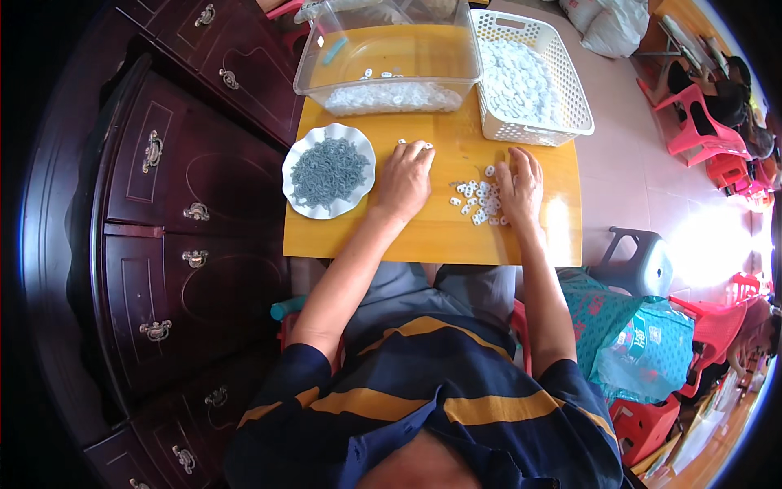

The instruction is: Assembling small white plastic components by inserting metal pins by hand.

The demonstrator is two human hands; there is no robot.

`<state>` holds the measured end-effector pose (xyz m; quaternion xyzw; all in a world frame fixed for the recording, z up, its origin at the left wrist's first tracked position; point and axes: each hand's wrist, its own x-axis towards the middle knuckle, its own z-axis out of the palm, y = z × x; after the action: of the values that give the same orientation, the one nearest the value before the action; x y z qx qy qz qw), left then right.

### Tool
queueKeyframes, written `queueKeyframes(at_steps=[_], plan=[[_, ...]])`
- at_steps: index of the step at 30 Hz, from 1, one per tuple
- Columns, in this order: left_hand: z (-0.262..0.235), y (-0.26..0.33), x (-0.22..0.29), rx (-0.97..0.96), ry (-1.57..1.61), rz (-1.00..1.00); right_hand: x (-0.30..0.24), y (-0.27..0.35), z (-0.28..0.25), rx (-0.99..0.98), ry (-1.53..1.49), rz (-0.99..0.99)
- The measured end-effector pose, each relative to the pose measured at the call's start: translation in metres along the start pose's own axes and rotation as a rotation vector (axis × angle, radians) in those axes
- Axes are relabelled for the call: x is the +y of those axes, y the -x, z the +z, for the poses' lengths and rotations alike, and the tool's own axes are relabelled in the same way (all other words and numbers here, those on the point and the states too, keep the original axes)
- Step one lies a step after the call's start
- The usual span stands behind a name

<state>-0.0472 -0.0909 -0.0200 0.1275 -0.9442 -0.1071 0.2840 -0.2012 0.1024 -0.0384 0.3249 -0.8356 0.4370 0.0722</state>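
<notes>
While both palms are laid flat on the table (432, 236), the right hand (520, 183) is spread over the white rings (476, 200) near its right edge; the left hand (405, 179) is set apart, just beside the plate (328, 170).

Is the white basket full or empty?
Partly full. The white basket holds a layer of small white pieces over its bottom, well below its rim.
</notes>
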Motion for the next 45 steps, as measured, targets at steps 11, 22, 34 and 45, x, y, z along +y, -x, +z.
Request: queueKeyframes(at_steps=[11,22,34,45], plan=[[-0.017,0.013,0.010,-0.117,0.135,-0.018,0.006,-0.012,0.005,0.097,0.127,-0.081],[-0.007,0.009,-0.008,-0.270,0.005,0.016,-0.008,0.028,-0.037,0.141,-0.226,0.224],[-0.013,0.010,0.065,-0.365,0.065,0.232,-0.034,0.061,-0.029,0.036,0.035,-0.081],[-0.019,0.033,0.067,-0.368,0.063,0.217,-0.032,0.050,-0.028,0.084,0.099,-0.025]])
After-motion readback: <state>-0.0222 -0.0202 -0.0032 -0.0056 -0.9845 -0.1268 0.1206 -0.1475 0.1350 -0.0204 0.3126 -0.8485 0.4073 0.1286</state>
